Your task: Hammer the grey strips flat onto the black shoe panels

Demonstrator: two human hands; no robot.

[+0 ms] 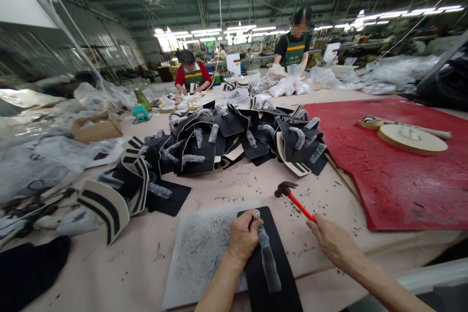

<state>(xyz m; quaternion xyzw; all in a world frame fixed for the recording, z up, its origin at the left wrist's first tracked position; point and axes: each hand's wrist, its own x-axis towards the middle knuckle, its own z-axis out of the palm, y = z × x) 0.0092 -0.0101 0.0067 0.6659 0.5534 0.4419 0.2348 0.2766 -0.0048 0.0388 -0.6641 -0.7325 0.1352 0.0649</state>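
My left hand (pixel 243 236) is closed around a small metal punch (pixel 256 214), held upright on a black cut piece (pixel 276 273) that carries a grey fuzzy strip (pixel 268 261). The piece lies partly on a grey scuffed cutting slab (pixel 199 253). My right hand (pixel 331 241) grips the red handle of a small hammer (pixel 292 195), its dark head raised to the upper left, above the table and just right of the punch.
A heap of black and cream striped cut pieces (pixel 226 144) fills the table's middle and left. A red mat (pixel 387 165) with a round wooden disc (pixel 411 139) lies right. Plastic bags and a cardboard box (pixel 95 126) crowd the left. Two people work at the far end.
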